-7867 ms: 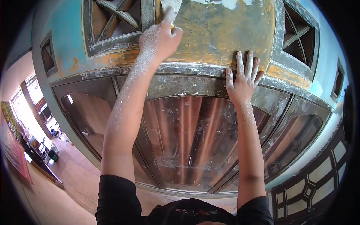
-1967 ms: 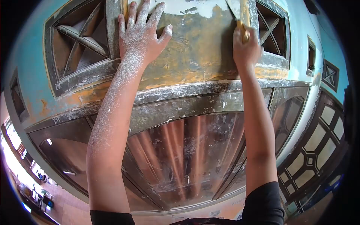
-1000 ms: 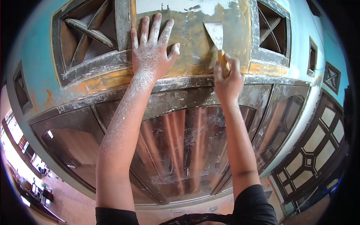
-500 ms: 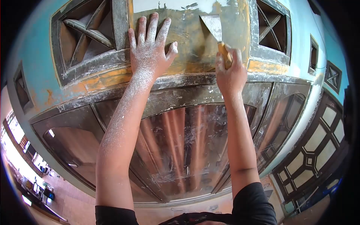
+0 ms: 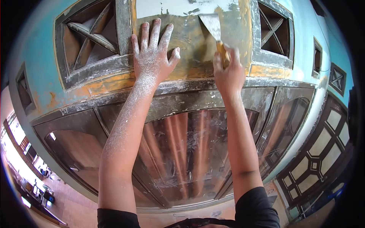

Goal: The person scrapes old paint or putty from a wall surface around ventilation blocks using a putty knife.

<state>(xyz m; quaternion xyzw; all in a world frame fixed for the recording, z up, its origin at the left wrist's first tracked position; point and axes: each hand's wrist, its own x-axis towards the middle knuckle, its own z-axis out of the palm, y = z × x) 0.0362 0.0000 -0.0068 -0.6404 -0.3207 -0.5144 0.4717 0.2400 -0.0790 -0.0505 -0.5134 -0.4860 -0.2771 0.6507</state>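
My left hand [image 5: 153, 59], dusted with white powder up the forearm, lies flat with spread fingers on a scraped wooden panel [image 5: 186, 49]. In my right hand [image 5: 230, 74] is a putty knife [image 5: 211, 26], gripped by its yellowish wooden handle with the blade pointing up. The blade's wide edge is at the panel, just under a ragged patch of white coating [image 5: 171, 7] along the top. Below that line the panel shows bare grey-brown, with orange-yellow at its borders.
Crossed-bar vents [image 5: 91, 36] flank the panel on both sides. Underneath runs a worn frame ledge [image 5: 182, 85] above a large glass window [image 5: 190, 148]. Turquoise wall [image 5: 43, 85] surrounds these, and a dark panelled door [image 5: 317, 152] stands at the right.
My right hand and the putty knife have shifted slightly left. My left hand stays flat on the panel, and the whole view has tipped up a little, showing more white coating.
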